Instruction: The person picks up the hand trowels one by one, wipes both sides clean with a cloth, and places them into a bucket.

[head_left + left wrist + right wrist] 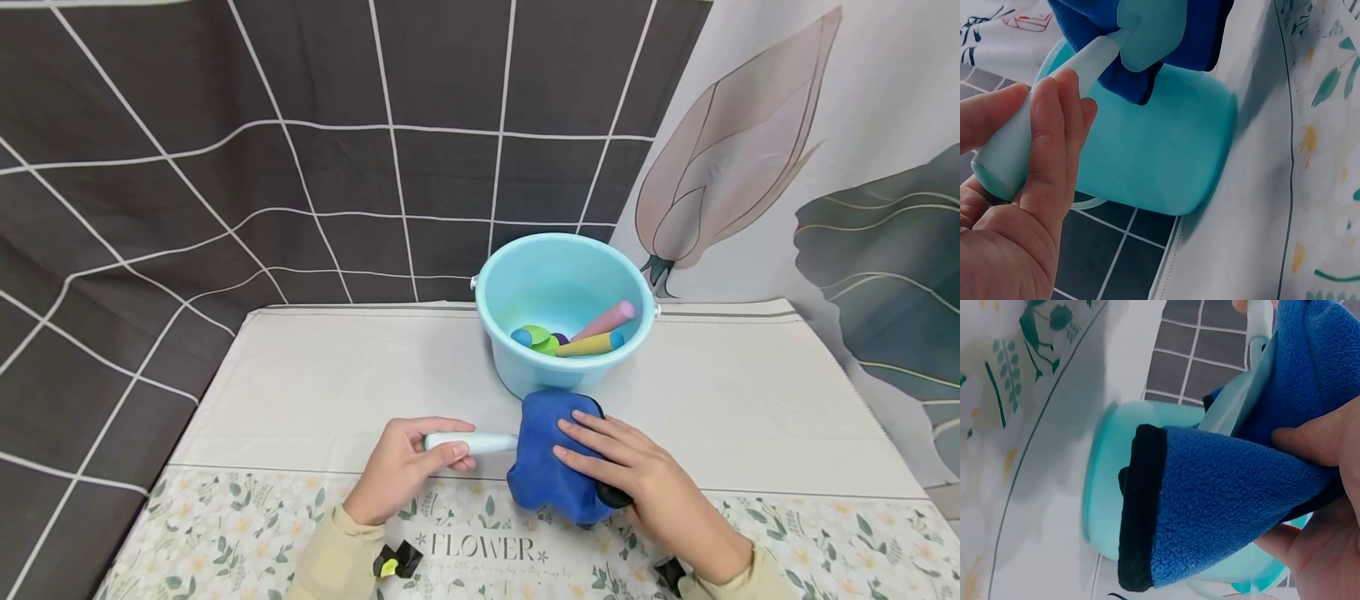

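Note:
My left hand [405, 467] grips the pale blue handle [487, 442] of what looks like a toy shovel, thumb on one side and fingers on the other. The shovel's flat, pale teal blade [1150, 37] lies against a blue cloth [546, 454] with black edging. In the head view the cloth hides the blade. My right hand [648, 471] holds the cloth, its fingers spread over the outside. The right wrist view shows the thumb [1313, 439] on the cloth's inner side, close to the blade.
Just behind the cloth stands a light blue bucket [510, 371]. Inside it lie a pink stick-like piece [606, 320], a yellow one with a blue end [588, 344], and green and blue pieces. A floral cloth [247, 517] covers the table front; a dark gridded curtain [322, 167] hangs behind.

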Available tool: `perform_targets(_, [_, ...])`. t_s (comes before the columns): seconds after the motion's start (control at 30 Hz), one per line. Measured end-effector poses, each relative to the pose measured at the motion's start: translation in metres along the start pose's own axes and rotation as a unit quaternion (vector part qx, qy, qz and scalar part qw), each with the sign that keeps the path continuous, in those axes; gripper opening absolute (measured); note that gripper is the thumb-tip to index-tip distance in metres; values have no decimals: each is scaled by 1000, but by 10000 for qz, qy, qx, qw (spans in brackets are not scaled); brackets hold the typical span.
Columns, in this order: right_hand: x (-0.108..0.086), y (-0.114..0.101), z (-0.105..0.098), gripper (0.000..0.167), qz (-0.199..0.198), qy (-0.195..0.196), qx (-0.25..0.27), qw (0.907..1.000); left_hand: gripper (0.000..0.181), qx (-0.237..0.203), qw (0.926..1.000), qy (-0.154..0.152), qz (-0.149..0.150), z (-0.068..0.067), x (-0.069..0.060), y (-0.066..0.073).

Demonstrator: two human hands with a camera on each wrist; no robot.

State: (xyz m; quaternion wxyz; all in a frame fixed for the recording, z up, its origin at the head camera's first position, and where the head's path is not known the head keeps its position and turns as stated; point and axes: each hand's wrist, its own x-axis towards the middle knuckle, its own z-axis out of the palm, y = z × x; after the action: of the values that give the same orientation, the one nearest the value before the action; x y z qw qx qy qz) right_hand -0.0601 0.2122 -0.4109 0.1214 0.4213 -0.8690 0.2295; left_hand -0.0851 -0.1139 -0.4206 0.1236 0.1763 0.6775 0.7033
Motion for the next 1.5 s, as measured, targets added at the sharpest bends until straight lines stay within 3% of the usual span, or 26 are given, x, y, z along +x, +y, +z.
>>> perform_targets(0.43, [-4, 9, -9, 107, 89, -26, 21, 10000, 29, 345, 9990, 287, 6, -6, -3, 4])
perform_targets(0.83, [-5, 14, -15, 111, 52, 96, -205, 9997, 30, 281, 9988, 373, 151, -20, -5, 7])
perform_targets(1.03, [-7, 18, -16, 96, 33, 235, -434, 9988, 29, 356, 9986, 381, 92, -27, -6, 8])
perform_targets(1.27, [-10, 23, -20, 99, 296, 10, -579, 9979, 30, 375, 9986, 380, -3, -31, -6, 8])
perform_targets(1.5, [-11, 25, -22, 88, 638, -43, -982, 9931, 30, 443, 9982, 402, 15, -33, -6, 7])
